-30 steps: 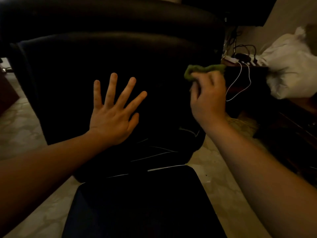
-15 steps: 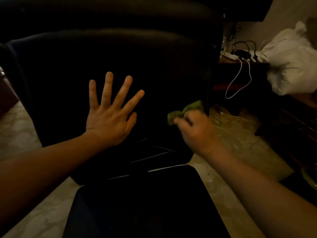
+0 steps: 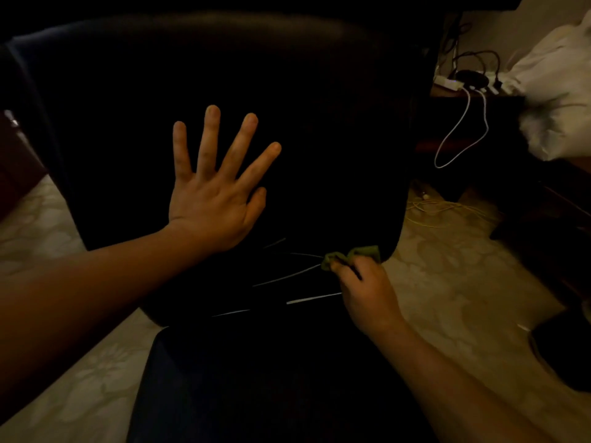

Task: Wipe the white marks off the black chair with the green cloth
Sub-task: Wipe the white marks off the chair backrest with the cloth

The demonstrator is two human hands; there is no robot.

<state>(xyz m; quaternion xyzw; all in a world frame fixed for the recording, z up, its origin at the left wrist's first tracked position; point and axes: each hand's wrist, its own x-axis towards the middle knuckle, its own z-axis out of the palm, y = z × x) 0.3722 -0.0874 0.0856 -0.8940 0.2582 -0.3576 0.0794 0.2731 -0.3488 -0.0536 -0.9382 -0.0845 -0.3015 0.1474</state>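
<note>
The black chair (image 3: 319,107) fills the middle of the view, its backrest facing me and its seat below. My left hand (image 3: 217,193) lies flat on the backrest with the fingers spread. My right hand (image 3: 367,295) grips the small green cloth (image 3: 351,255) and presses it against the lower right corner of the backrest. Thin white marks (image 3: 287,278) streak the bottom of the backrest just left of the cloth, and a longer one (image 3: 313,298) runs below them.
A dark side table (image 3: 473,100) at the right carries a power strip and a hanging white cable (image 3: 460,142). A white bag (image 3: 556,91) sits at the far right. Yellow cord (image 3: 441,209) lies on the pale patterned floor (image 3: 447,282).
My right hand has carried the cloth down the backrest's right side, from near the top edge to the lower right corner. The left hand has stayed flat in place.
</note>
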